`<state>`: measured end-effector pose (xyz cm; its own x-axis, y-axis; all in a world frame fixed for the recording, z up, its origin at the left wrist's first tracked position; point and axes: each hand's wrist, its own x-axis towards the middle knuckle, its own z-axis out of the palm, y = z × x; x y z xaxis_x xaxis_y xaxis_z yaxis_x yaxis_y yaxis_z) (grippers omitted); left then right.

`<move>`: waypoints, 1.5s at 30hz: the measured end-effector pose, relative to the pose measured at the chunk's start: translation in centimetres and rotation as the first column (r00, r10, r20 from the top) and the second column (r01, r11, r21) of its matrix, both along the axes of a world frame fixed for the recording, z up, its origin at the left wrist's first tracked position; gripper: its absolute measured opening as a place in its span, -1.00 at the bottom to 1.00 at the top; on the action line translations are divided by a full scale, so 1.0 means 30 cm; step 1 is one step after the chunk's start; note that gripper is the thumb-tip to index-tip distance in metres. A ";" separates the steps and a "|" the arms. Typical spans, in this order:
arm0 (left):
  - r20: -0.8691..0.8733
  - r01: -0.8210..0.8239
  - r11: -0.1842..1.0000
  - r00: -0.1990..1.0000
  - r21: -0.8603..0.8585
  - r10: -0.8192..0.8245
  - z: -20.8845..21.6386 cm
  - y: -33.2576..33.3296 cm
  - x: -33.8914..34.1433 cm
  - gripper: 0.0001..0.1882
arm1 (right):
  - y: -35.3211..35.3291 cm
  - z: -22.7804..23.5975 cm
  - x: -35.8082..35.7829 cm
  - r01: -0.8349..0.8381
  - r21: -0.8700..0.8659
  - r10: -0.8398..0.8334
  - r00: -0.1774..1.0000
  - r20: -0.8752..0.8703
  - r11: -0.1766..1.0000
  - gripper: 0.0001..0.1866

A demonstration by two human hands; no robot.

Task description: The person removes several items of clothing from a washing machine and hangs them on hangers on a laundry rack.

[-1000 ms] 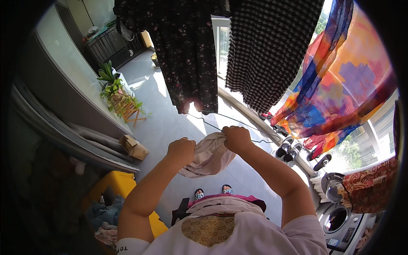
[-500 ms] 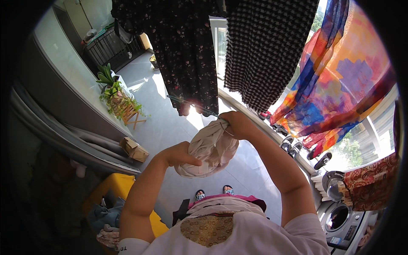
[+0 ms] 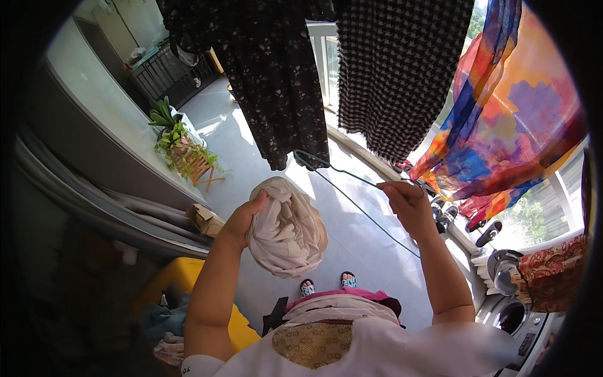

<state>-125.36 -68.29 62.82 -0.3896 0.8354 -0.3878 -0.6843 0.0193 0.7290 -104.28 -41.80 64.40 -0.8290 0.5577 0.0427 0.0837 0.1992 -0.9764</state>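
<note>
A bunched-up off-white cloth [image 3: 289, 229] hangs from my left hand [image 3: 244, 220], whose fingers and thumb grip its left edge. Its folds are gathered into a loose round bundle, so its kind does not show. To the right, my closed right hand [image 3: 407, 204] pinches a thin green wire hanger [image 3: 329, 166]. One narrow end of the hanger points away, toward the dark hanging clothes, and its long lower wire runs down past the hand. The hanger and the cloth are apart.
Overhead hang a black floral garment [image 3: 270, 81], a houndstooth cloth [image 3: 399, 75] and a colourful scarf [image 3: 527, 100]. Plants [image 3: 182, 144] and a cardboard box [image 3: 204, 220] stand left. A yellow container [image 3: 188, 273] with clothes is lower left, a washing machine [image 3: 518, 320] lower right. Shoes [image 3: 447, 217] line the window.
My right hand has moved right, away from the cloth, with the hanger out of it. The cloth has shifted slightly left in my left hand.
</note>
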 end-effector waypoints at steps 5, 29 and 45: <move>-0.039 -0.040 0.999 0.998 -0.017 0.039 0.038 -0.003 -0.030 -0.45 | -0.083 0.010 0.072 -0.172 0.026 0.167 0.976 0.137 0.985 -0.77; -0.015 -0.018 1.000 1.000 -0.001 0.018 0.060 0.010 0.075 -0.38 | -0.212 -0.278 -0.183 0.099 0.413 -0.120 0.993 0.025 0.905 -0.80; -0.616 -0.170 0.928 0.784 -0.331 -0.076 0.088 0.075 0.083 -0.48 | -0.237 -0.245 -0.214 -0.316 -0.913 0.291 0.926 -0.239 0.257 -0.60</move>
